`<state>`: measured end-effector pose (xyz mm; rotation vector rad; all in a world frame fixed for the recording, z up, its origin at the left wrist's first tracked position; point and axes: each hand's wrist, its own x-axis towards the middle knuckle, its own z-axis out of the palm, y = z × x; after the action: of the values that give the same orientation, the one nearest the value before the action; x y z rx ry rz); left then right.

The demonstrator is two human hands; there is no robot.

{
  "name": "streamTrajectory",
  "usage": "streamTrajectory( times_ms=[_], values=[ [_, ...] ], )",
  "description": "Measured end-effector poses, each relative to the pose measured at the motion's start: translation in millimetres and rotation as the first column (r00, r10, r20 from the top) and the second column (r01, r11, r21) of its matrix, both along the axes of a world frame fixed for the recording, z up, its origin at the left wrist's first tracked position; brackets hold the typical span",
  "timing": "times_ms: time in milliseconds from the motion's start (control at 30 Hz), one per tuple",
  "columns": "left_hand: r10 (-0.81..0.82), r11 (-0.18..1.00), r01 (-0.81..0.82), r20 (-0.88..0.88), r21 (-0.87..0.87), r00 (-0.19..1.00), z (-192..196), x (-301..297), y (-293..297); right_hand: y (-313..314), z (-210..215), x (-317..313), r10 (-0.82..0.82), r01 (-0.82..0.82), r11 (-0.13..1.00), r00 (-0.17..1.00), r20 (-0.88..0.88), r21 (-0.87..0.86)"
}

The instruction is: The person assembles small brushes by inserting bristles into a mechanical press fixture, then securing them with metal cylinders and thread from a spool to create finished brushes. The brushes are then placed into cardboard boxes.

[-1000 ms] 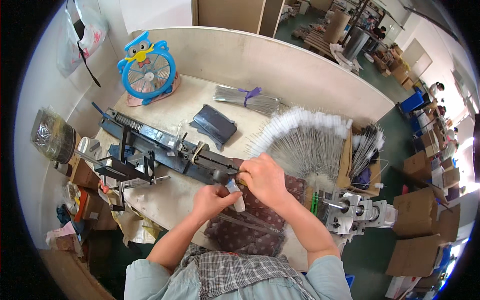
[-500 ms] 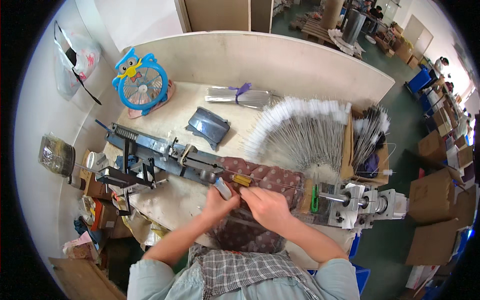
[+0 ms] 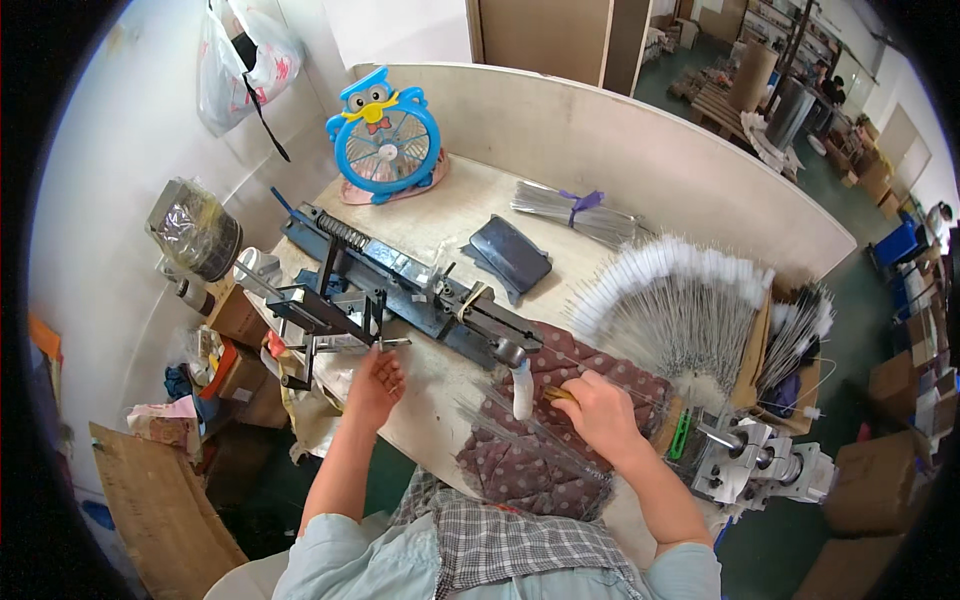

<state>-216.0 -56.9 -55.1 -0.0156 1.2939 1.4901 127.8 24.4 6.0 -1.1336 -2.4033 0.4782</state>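
Observation:
My left hand (image 3: 377, 387) is raised at the left, fingers half curled and apart, with its fingertips beside a small rod on the black metal frame (image 3: 325, 318). I see nothing in that hand. Over the brown dotted quilted cloth (image 3: 540, 450), my right hand (image 3: 600, 408) is closed, thumb and fingers at a small yellow piece (image 3: 560, 394). Just left of it stands a lever handle wrapped in white and pale blue (image 3: 522, 390), at the end of the long dark metal fixture (image 3: 410, 290). Thin wires lie across the cloth.
White-tipped wire brushes (image 3: 680, 300) are fanned out at the right, beside a cardboard box (image 3: 790, 350) of more. A silver clamping machine (image 3: 765, 455) and green tool (image 3: 680, 435) sit at the right edge. A blue fan (image 3: 387, 150), dark cover (image 3: 510, 255) and tied wire bundle (image 3: 575, 208) stand behind.
My left hand has let go of the wrapped handle and moved left to the black frame. The right hand stays over the cloth by the yellow piece. The view has turned left.

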Motion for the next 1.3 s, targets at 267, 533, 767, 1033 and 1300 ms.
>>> streamTrajectory(
  times_ms=[267, 533, 767, 1033, 1300],
  values=[
    [0.056, 0.996, -0.059, 0.050, 0.067, 0.997, -8.5, -10.9, 7.5, -8.7, 19.1, 4.7, -0.002, -0.007, 0.993, 0.996, -0.084, -0.115],
    [-0.338, 0.884, 0.383, -0.197, 0.269, 0.920, 29.9, 109.2, 9.2, 2.5, 58.2, 30.0, -0.064, 0.084, 0.988, 0.987, -0.150, 0.128],
    [-0.553, 0.738, 0.592, -0.212, 0.323, 0.806, 50.4, 221.0, 53.8, 10.8, 43.6, 50.1, -0.199, 0.137, 0.971, 0.916, -0.348, -0.195],
    [-0.542, 0.723, 0.614, -0.290, 0.316, 0.789, 47.0, 236.1, 58.5, 9.5, 39.6, 71.5, -0.332, -0.013, 0.796, 0.827, -0.454, -0.605],
    [-0.325, 0.886, 0.355, -0.147, 0.298, 0.934, 58.9, 214.2, 50.3, 21.8, 53.6, 28.4, -0.122, 0.165, 0.977, 0.952, -0.280, 0.133]
  ],
)
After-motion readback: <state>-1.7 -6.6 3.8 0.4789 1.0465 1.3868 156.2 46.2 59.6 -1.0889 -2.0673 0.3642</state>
